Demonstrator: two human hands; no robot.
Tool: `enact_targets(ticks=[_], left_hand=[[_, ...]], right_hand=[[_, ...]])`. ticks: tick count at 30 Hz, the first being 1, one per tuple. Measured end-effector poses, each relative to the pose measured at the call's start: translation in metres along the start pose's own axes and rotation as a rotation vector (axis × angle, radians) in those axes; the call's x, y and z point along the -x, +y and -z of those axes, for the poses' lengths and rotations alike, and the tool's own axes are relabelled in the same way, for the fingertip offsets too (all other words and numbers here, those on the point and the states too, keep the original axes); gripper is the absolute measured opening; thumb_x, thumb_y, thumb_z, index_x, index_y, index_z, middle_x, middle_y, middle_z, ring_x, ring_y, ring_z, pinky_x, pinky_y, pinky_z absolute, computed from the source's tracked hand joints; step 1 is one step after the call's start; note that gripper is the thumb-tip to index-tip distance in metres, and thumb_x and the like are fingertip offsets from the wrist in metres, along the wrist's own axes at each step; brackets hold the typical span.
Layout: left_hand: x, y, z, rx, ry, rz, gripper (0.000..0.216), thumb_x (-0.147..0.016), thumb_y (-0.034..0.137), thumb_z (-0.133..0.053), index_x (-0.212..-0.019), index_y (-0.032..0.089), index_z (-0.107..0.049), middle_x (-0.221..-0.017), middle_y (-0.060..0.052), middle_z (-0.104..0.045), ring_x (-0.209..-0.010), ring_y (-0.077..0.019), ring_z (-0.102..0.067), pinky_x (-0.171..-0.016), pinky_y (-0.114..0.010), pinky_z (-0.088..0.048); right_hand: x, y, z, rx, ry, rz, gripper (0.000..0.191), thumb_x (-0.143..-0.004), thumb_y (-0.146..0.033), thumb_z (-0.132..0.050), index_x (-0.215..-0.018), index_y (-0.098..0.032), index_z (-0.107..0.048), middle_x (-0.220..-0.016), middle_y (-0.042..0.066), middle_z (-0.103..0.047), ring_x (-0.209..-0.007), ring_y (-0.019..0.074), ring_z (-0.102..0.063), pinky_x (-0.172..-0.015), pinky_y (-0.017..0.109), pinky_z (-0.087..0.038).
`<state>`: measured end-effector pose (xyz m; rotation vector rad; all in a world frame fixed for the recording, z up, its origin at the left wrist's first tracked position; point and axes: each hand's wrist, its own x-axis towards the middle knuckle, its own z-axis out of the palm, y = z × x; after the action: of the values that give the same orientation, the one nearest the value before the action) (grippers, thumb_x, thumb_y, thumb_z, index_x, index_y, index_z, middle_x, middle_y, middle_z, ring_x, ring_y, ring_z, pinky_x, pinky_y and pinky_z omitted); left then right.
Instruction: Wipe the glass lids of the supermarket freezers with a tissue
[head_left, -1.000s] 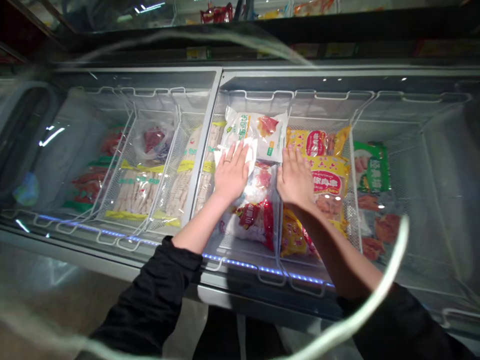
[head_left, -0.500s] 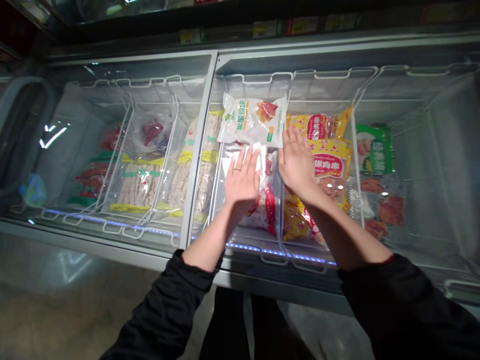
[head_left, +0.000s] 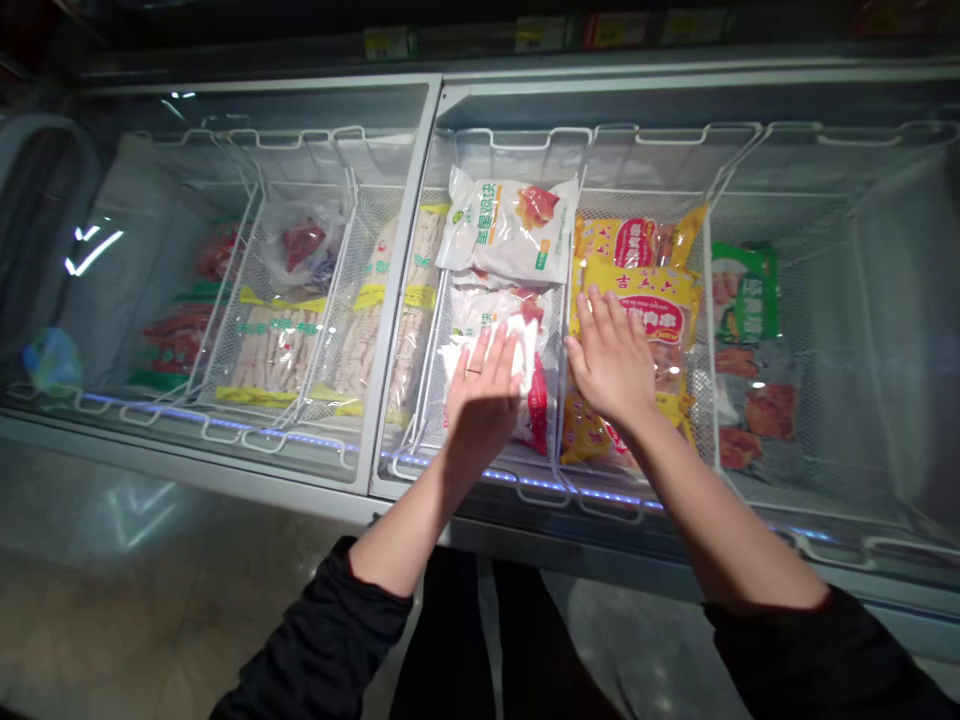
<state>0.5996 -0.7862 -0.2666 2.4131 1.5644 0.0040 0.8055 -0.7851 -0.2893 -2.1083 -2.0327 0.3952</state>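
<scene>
My left hand (head_left: 484,395) lies flat, fingers stretched, on a white cloth (head_left: 526,345) over the middle wire basket of a chest freezer. It looks pressed against the glass lid. Under it are a white packet with a red picture (head_left: 510,230) and a red and white packet (head_left: 538,410). My right hand (head_left: 611,360) is open and flat beside it, palm down, over the yellow packets (head_left: 652,300) in the neighbouring basket. Whether it touches glass or packets I cannot tell.
The freezer's grey frame bar (head_left: 429,170) divides two glass sections. Wire baskets on the left hold pale yellow-banded packets (head_left: 274,350) and a clear bag of red meat (head_left: 304,250). A green packet (head_left: 746,290) and loose meat pieces lie at the right. Tiled floor is below.
Both hands have slid toward me across the freezer top, the left one taking the white cloth with it. The view has dropped lower.
</scene>
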Motion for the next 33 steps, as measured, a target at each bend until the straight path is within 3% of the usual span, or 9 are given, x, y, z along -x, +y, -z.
enact_targets(ticks=[4, 8, 12, 16, 19, 23, 26, 30, 33], left_hand=[[-0.028, 0.017, -0.004, 0.002, -0.019, -0.11, 0.063, -0.113, 0.028, -0.027, -0.175, 0.019, -0.025, -0.182, 0.001, -0.022, -0.171, -0.0204, -0.019, -0.142, -0.046, -0.02], [-0.055, -0.002, 0.006, 0.007, 0.027, -0.026, 0.063, -0.112, 0.026, -0.027, -0.175, 0.023, -0.025, -0.182, 0.002, -0.023, -0.171, -0.02, -0.019, -0.142, -0.049, -0.019], [0.005, 0.008, 0.0, -0.061, -0.007, 0.065, 0.064, -0.112, 0.024, -0.031, -0.175, 0.017, -0.025, -0.182, -0.001, -0.021, -0.17, -0.0236, -0.021, -0.14, -0.049, -0.026], [0.039, 0.041, -0.014, -0.073, -0.05, -0.043, 0.066, -0.111, 0.027, -0.039, -0.175, 0.016, -0.026, -0.181, -0.002, -0.021, -0.169, -0.0254, -0.025, -0.139, -0.051, -0.031], [0.003, 0.038, -0.01, -0.017, -0.024, -0.088, 0.063, -0.112, 0.027, -0.03, -0.175, 0.022, -0.028, -0.18, 0.002, -0.025, -0.169, -0.0207, -0.024, -0.141, -0.047, -0.023], [-0.034, 0.0, 0.006, 0.024, 0.013, 0.019, 0.065, -0.111, 0.027, -0.029, -0.176, 0.021, -0.023, -0.183, 0.0, -0.022, -0.171, -0.0221, -0.016, -0.142, -0.049, -0.015], [0.002, -0.008, 0.006, 0.006, -0.003, 0.059, 0.066, -0.111, 0.027, -0.03, -0.176, 0.017, -0.023, -0.183, -0.003, -0.02, -0.172, -0.0241, -0.015, -0.141, -0.049, -0.016], [0.066, 0.02, -0.011, -0.033, -0.091, -0.067, 0.065, -0.111, 0.027, -0.035, -0.175, 0.018, -0.028, -0.182, -0.004, -0.025, -0.171, -0.0253, -0.019, -0.14, -0.049, -0.021], [0.06, 0.031, -0.014, -0.026, -0.116, -0.193, 0.064, -0.112, 0.03, -0.034, -0.175, 0.024, -0.025, -0.182, 0.001, -0.025, -0.17, -0.0224, -0.021, -0.141, -0.046, -0.02]], right_hand=[[-0.002, 0.0, 0.0, -0.011, 0.003, 0.021, 0.068, -0.111, -0.041, -0.027, -0.177, -0.021, -0.023, -0.182, 0.008, -0.03, -0.169, 0.0318, -0.025, -0.137, 0.061, -0.021], [-0.004, 0.004, -0.002, 0.006, 0.008, 0.024, 0.069, -0.111, -0.04, -0.028, -0.176, -0.018, -0.024, -0.182, 0.009, -0.03, -0.169, 0.0324, -0.025, -0.137, 0.061, -0.022], [-0.003, 0.003, -0.003, -0.018, 0.026, 0.027, 0.069, -0.11, -0.04, -0.03, -0.176, -0.019, -0.025, -0.181, 0.008, -0.032, -0.168, 0.0324, -0.026, -0.137, 0.062, -0.022], [-0.001, -0.001, 0.0, -0.049, 0.034, 0.017, 0.069, -0.11, -0.037, -0.029, -0.176, -0.02, -0.025, -0.181, 0.008, -0.032, -0.168, 0.0324, -0.026, -0.138, 0.062, -0.021], [-0.002, 0.0, 0.001, -0.045, 0.026, 0.028, 0.068, -0.11, -0.036, -0.028, -0.177, -0.021, -0.023, -0.181, 0.007, -0.032, -0.169, 0.0315, -0.025, -0.138, 0.06, -0.02], [-0.003, 0.003, -0.002, -0.029, 0.03, 0.032, 0.068, -0.111, -0.038, -0.029, -0.177, -0.022, -0.023, -0.182, 0.007, -0.03, -0.17, 0.0316, -0.022, -0.138, 0.06, -0.019], [-0.003, 0.003, -0.003, -0.036, 0.039, 0.024, 0.068, -0.11, -0.038, -0.03, -0.175, -0.017, -0.028, -0.182, 0.009, -0.028, -0.17, 0.0327, -0.02, -0.138, 0.06, -0.018], [-0.002, 0.0, -0.003, -0.045, 0.034, 0.014, 0.068, -0.109, -0.037, -0.031, -0.173, -0.013, -0.032, -0.182, 0.011, -0.027, -0.17, 0.0341, -0.02, -0.138, 0.061, -0.018], [-0.003, -0.002, -0.001, -0.038, 0.023, 0.01, 0.068, -0.11, -0.037, -0.03, -0.173, -0.012, -0.032, -0.182, 0.011, -0.027, -0.17, 0.0333, -0.021, -0.138, 0.06, -0.017]])
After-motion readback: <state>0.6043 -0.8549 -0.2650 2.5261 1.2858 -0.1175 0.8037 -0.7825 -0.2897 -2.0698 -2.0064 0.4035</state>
